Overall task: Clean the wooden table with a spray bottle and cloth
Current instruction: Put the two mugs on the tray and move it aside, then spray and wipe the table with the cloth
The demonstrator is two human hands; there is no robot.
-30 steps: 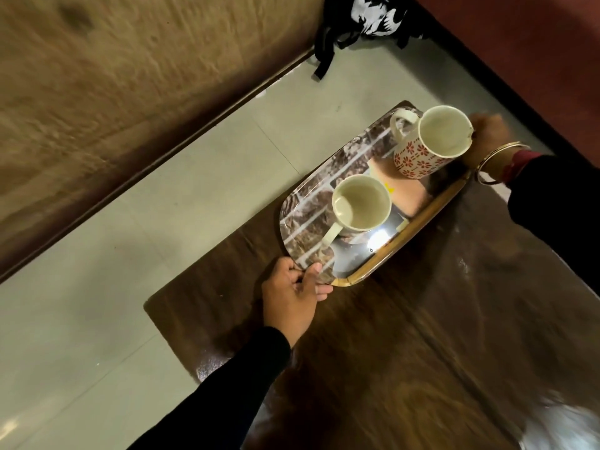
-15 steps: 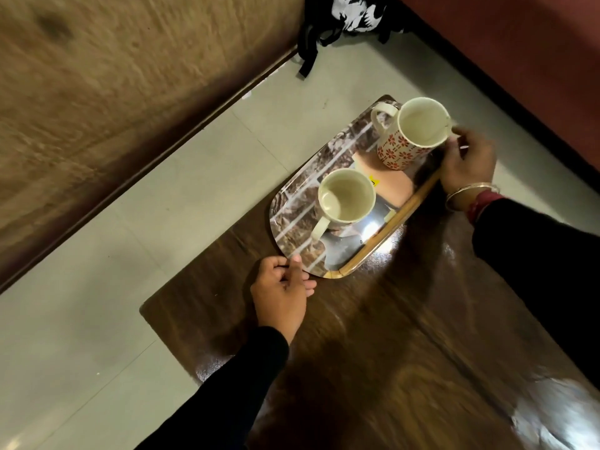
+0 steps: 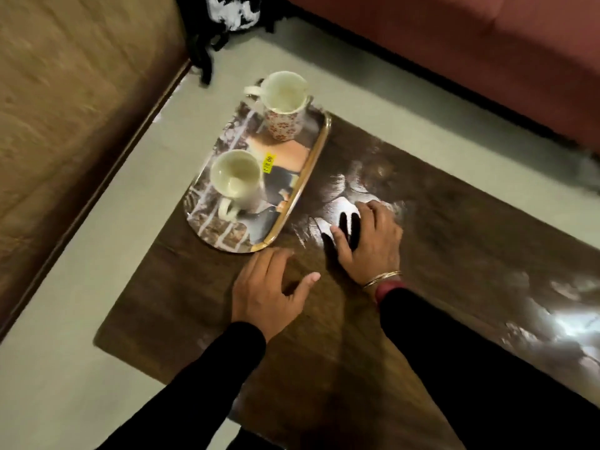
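Room: tan upholstered surface [image 3: 65,92] far left, grey floor [image 3: 97,238], black-and-white fabric [image 3: 230,11] at top, red sofa [image 3: 454,43] top right. Glossy wooden table [image 3: 454,238] centre, glare on top. Tray [image 3: 319,141] on table's far-left corner, carrying plain mug [image 3: 235,177] and floral mug [image 3: 284,102].

Left hand [image 3: 269,287]: just beside tray's near end, fingers loosely spread, thumb out, holding nothing; contact with table unclear.

Right hand [image 3: 370,241]: right of tray, fingers [image 3: 380,209] splayed on tabletop, empty.

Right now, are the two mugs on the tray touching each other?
Apart. The head view shows bare tray between the floral mug and the plain mug.
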